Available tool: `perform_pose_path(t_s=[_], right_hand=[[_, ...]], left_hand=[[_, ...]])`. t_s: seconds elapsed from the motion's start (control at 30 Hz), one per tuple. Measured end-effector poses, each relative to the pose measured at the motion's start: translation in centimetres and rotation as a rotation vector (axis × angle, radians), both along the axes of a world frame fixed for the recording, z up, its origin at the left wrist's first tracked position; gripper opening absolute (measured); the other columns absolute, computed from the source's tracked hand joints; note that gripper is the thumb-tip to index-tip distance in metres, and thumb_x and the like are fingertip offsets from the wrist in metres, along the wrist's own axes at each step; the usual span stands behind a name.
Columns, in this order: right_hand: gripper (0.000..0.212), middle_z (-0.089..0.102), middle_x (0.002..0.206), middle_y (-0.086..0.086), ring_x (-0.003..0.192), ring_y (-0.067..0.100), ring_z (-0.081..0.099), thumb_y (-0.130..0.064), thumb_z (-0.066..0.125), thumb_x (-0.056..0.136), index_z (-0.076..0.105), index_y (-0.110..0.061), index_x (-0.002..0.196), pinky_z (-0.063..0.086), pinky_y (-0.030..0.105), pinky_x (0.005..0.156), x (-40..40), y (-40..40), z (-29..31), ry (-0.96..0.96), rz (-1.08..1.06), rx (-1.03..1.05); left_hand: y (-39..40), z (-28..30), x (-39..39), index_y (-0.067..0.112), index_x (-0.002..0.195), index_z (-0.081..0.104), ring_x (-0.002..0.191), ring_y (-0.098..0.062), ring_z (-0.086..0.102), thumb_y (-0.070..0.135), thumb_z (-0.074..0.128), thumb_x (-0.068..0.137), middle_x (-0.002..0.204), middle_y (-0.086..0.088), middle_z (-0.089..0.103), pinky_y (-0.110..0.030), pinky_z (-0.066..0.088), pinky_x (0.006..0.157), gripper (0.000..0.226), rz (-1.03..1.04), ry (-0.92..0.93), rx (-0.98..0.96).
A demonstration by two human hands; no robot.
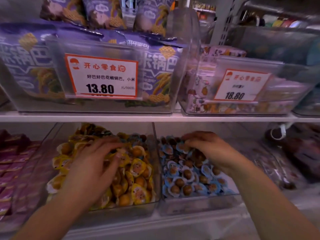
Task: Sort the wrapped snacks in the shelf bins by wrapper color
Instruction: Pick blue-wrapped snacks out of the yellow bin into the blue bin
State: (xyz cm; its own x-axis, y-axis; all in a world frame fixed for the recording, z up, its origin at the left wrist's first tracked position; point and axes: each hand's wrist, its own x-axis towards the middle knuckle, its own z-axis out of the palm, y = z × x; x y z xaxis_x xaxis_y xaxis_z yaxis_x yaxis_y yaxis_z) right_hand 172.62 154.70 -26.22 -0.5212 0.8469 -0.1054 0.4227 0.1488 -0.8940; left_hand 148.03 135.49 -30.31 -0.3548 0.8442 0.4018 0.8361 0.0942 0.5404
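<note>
On the lower shelf stand two clear bins side by side, touching at their walls. The left bin (156,170) is full of yellow-wrapped snacks (138,170), each showing a round brown piece inside; a few blue-wrapped ones (136,137) lie at its back right corner. The right bin (199,205) holds the blue-wrapped snacks (183,177), heaped mostly toward its left wall.

The left hand (97,163) lies palm down on the yellow heap. Its fingers (110,144) reach toward the back of the bin and are loosely spread, the tips touching the wrappers near the blue pieces — whether they pinch one I cannot tell, the hand is blurred. The right hand (206,148) is over the back part of the blue heap, its fingers (187,142) curled down and close together, with the tips among the blue wrappers; a blue wrapper sits just at the fingertips, but a clear grip is not visible.

To the left is another bin with dark pink packets (10,163). On the upper shelf a clear bin holds purple bags (26,63) behind a price tag (102,77) reading 13.80 — beside it a bin of patterned packets (199,94) with a tag (240,85) reading 18.80.
</note>
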Motion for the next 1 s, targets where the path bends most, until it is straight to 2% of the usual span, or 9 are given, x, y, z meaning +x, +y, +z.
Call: perform_pose_path(t_s=[0.07, 0.13, 0.23, 0.37, 0.5, 0.63, 0.73, 0.83, 1.0], right_hand=[[0.020, 0.077, 0.089, -0.004, 0.090, 0.017, 0.071, -0.035, 0.064, 0.092, 0.075, -0.018, 0.091, 0.055, 0.036, 0.083, 2.5, 1.8, -0.7, -0.209, 0.031, -0.046], [0.027, 0.077, 0.084, 0.002, 0.088, 0.028, 0.072, -0.037, 0.061, 0.094, 0.075, -0.014, 0.088, 0.055, 0.045, 0.079, 3.8, 2.9, -1.1, -0.272, -0.039, -0.027], [0.024, 0.075, 0.079, 0.012, 0.084, 0.036, 0.071, -0.021, 0.059, 0.095, 0.072, -0.010, 0.077, 0.058, 0.051, 0.078, 3.1, 3.4, -1.4, -0.129, -0.192, 0.191], [0.028, 0.074, 0.080, -0.009, 0.083, 0.009, 0.073, -0.004, 0.055, 0.093, 0.070, -0.023, 0.080, 0.059, 0.029, 0.083, -1.2, 0.4, -0.4, 0.175, -0.199, 0.304], [0.020, 0.074, 0.095, -0.007, 0.091, 0.008, 0.068, -0.028, 0.053, 0.092, 0.072, -0.024, 0.097, 0.053, 0.026, 0.083, -5.8, -4.7, 0.3, 0.108, 0.018, 0.600], [0.031, 0.066, 0.116, -0.005, 0.105, 0.010, 0.060, -0.028, 0.049, 0.093, 0.064, -0.029, 0.121, 0.048, 0.025, 0.093, -10.9, -7.9, 0.5, -0.070, 0.394, 0.741], [0.039, 0.059, 0.128, 0.004, 0.116, 0.018, 0.054, -0.022, 0.051, 0.094, 0.056, -0.027, 0.133, 0.041, 0.025, 0.097, -14.8, -8.3, -1.0, -0.258, 0.563, 0.671], [0.036, 0.061, 0.132, 0.002, 0.120, 0.018, 0.055, -0.019, 0.051, 0.094, 0.062, -0.026, 0.128, 0.042, 0.026, 0.099, -17.6, -7.9, -2.0, -0.344, 0.676, 0.547], [0.043, 0.065, 0.127, -0.011, 0.113, 0.008, 0.059, -0.046, 0.057, 0.081, 0.062, -0.038, 0.123, 0.048, 0.029, 0.098, -18.3, -6.5, -2.6, -0.451, 0.764, 0.474]], left_hand=[[0.1, -0.3, -0.5, 0.028, 0.123, 0.066, 0.120, -0.020, 0.058, 0.047, 0.042, 0.091, 0.133, 0.008, 0.059, -0.047, 0.045, 0.101, 0.044, 0.017, 0.058, -0.082], [0.2, -0.4, -0.7, 0.026, 0.125, 0.065, 0.119, -0.023, 0.059, 0.050, 0.038, 0.091, 0.135, 0.005, 0.059, -0.047, 0.045, 0.102, 0.050, 0.040, 0.114, -0.139], [0.3, -0.6, -0.8, 0.026, 0.126, 0.065, 0.115, -0.025, 0.062, 0.054, 0.031, 0.091, 0.134, 0.002, 0.061, -0.048, 0.045, 0.102, 0.057, 0.048, 0.190, -0.222], [-0.3, -0.9, -0.6, 0.035, 0.132, 0.058, 0.114, -0.013, 0.063, 0.059, 0.026, 0.094, 0.129, 0.013, 0.064, -0.044, 0.037, 0.110, 0.055, -0.011, 0.266, -0.320], [-1.8, -1.0, -0.9, 0.042, 0.129, 0.060, 0.121, -0.001, 0.055, 0.056, 0.034, 0.095, 0.133, 0.025, 0.057, -0.035, 0.028, 0.116, 0.045, -0.099, 0.266, -0.266], [-3.4, -1.0, -1.5, 0.041, 0.122, 0.066, 0.126, 0.004, 0.050, 0.050, 0.043, 0.094, 0.138, 0.028, 0.052, -0.033, 0.027, 0.116, 0.037, -0.165, 0.247, -0.188], [-4.3, -0.9, -1.7, 0.040, 0.111, 0.068, 0.126, -0.004, 0.054, 0.043, 0.047, 0.091, 0.129, 0.025, 0.060, -0.037, 0.031, 0.111, 0.029, -0.160, 0.277, -0.119], [-5.2, -0.6, -2.5, 0.037, 0.100, 0.068, 0.124, -0.006, 0.053, 0.042, 0.044, 0.092, 0.110, 0.023, 0.066, -0.039, 0.029, 0.111, 0.026, -0.090, 0.286, -0.134], [-6.0, 0.1, -3.9, 0.032, 0.095, 0.067, 0.096, -0.010, 0.060, 0.048, 0.031, 0.092, 0.096, 0.016, 0.069, -0.034, 0.035, 0.107, 0.040, 0.050, 0.303, -0.198]])
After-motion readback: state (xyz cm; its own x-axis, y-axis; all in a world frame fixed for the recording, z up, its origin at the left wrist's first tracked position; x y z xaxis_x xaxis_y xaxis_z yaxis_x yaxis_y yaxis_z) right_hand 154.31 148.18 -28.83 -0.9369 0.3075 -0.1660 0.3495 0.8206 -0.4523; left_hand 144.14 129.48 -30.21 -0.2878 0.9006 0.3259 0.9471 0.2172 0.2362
